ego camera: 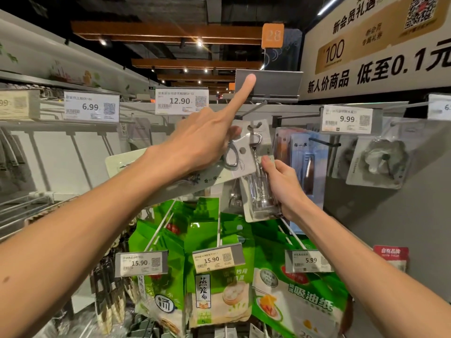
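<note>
A white card pack with a metal corkscrew [258, 196] in a clear blister hangs at the display's centre, its top hole near the wire hook [253, 109]. My right hand [284, 184] grips this pack along its right edge. My left hand [202, 137] holds a second white card pack with a metal opener [234, 158], tilted and lying across the front of the first. Its index finger is stretched up and touches the grey price-tag flap [275, 85], which stands tipped upward above the hook.
Price tags 12.90 [181, 101] and 9.99 [346, 119] hang on neighbouring hooks. Carded tools [308, 164] and a bagged metal cutter [380, 158] hang to the right. Green bags [214, 242] on long pegs fill the row below. Bare wire hooks jut out at left.
</note>
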### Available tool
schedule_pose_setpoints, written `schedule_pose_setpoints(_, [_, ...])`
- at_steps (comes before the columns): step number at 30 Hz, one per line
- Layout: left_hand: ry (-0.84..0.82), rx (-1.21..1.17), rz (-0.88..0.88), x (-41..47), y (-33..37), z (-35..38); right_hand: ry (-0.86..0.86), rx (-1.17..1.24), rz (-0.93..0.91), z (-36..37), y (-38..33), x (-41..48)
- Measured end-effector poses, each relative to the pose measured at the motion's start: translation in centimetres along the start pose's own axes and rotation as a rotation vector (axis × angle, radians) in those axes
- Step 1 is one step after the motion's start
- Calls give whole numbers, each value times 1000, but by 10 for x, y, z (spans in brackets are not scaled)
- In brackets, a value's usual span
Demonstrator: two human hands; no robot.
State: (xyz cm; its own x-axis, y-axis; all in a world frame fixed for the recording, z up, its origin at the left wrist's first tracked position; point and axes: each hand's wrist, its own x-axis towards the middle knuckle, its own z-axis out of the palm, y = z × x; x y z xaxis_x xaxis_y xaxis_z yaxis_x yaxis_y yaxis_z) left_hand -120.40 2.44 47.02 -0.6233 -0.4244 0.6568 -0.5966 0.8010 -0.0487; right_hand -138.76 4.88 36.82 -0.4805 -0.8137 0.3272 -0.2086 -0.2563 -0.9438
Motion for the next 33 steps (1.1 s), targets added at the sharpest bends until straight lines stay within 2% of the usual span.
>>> schedule_pose_setpoints(5, [23, 6, 21, 2, -2, 5, -25, -104, -22, -2, 12, -1])
schedule_pose_setpoints(8, [41, -15, 33, 4, -4, 10, 198, -218, -133, -4, 15, -19])
schedule_pose_setpoints(10, [85, -62, 34, 5, -3, 15, 277, -139, -266, -1, 9, -45])
schedule_pose_setpoints(13, [202, -222, 12, 4, 4, 27, 62, 50, -302, 12, -4, -81])
schedule_pose_setpoints(15, [280, -354, -2, 4, 12, 36, -56, 54, -294, 19, -5, -90])
schedule_pose_setpoints(18, [362, -507, -48, 6, 18, 49, -5, 0, -280, 18, -5, -84])
schedule_pose_setpoints(22, [359, -633, -48, 2, 21, 63, 14, 26, -258, 9, -4, -82])
schedule_pose_setpoints(25, [331, -648, -51, -1, 24, 66, 9, 13, -296, 8, -3, -88])
schedule_pose_setpoints(29, [381, -642, -43, 4, 18, 65, 65, -75, -382, -2, -13, -83])
schedule_pose_setpoints(33, [400, -582, -12, 7, 15, 67, 49, -198, -390, -15, -14, -60])
